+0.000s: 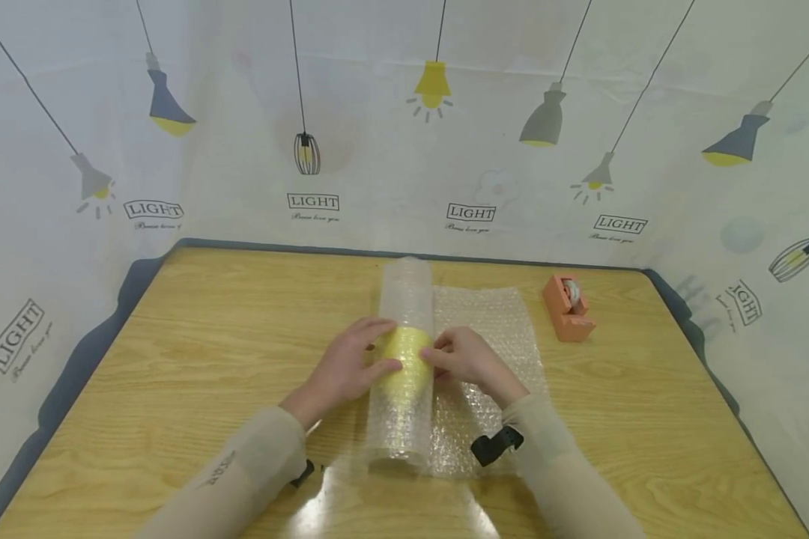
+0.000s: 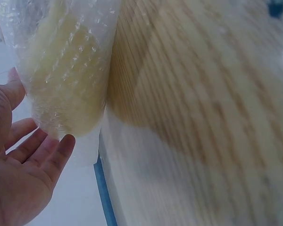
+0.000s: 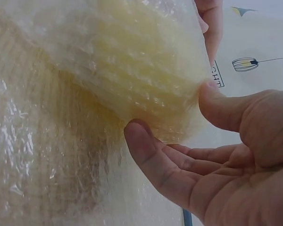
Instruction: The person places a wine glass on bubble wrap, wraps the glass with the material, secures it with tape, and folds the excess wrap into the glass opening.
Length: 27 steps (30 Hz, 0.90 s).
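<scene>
A yellow item (image 1: 407,350), its kind blurred by the plastic, shows through a roll of clear bubble wrap (image 1: 399,423) in the middle of the table. My left hand (image 1: 347,361) holds the roll's left side, thumb and fingertips touching the wrap around the yellow part. From the right, my right hand (image 1: 464,355) grips the roll at the same height. Its thumb presses the top while the other fingers curve in low against the side, as the right wrist view shows. The unrolled bubble wrap sheet (image 1: 492,322) lies flat on the table beneath my right forearm.
An orange tape dispenser (image 1: 570,311) carrying a roll of tape stands at the back right, beyond the sheet. The wooden table (image 1: 229,314) meets a lamp-printed curtain (image 1: 377,180) along its back and sides.
</scene>
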Each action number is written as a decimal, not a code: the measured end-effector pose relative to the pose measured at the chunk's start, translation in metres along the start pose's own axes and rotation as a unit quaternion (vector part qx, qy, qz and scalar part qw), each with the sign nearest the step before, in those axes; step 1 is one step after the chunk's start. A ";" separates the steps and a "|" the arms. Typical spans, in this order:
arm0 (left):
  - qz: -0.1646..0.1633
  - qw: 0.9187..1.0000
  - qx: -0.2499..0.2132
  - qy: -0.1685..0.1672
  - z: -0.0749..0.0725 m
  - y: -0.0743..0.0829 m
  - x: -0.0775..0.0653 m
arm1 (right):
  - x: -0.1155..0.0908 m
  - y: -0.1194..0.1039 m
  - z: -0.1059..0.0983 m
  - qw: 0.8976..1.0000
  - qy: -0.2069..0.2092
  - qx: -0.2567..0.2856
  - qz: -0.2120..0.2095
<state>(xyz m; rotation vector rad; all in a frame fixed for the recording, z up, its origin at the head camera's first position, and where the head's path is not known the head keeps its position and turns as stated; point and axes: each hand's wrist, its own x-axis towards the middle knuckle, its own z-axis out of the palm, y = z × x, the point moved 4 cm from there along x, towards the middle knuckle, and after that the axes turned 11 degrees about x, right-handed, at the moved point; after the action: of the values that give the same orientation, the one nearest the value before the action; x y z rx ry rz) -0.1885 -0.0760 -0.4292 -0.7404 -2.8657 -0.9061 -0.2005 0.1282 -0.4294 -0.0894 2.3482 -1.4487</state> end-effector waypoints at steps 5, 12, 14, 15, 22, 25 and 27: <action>0.007 1.000 0.006 0.000 0.002 0.004 0.002 | 0.001 0.002 -0.001 1.000 -0.016 0.002 -0.008; 0.006 1.000 0.015 -0.004 0.005 0.007 0.005 | 0.000 0.002 -0.005 0.999 -0.017 -0.045 -0.013; 0.007 1.000 0.018 -0.004 0.007 0.008 0.006 | 0.000 0.002 -0.006 0.998 -0.016 -0.052 -0.012; 0.007 1.000 0.019 -0.004 0.007 0.009 0.006 | 0.000 0.002 -0.006 0.998 -0.015 -0.053 -0.011; 0.013 1.000 0.025 0.000 0.007 0.015 0.007 | -0.002 0.002 -0.010 0.998 0.013 -0.068 -0.004; 0.011 0.999 0.031 -0.003 0.007 0.017 0.008 | -0.004 0.003 -0.011 0.999 0.008 -0.054 0.008; 0.009 0.999 0.036 -0.006 0.008 0.018 0.009 | -0.005 0.004 -0.012 0.999 0.003 -0.037 0.013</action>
<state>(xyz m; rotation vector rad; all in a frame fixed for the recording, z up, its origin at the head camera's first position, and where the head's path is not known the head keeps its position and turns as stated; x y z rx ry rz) -0.1877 -0.0550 -0.4249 -0.7664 -2.8801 -0.7949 -0.1992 0.1415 -0.4266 -0.0735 2.3992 -1.3525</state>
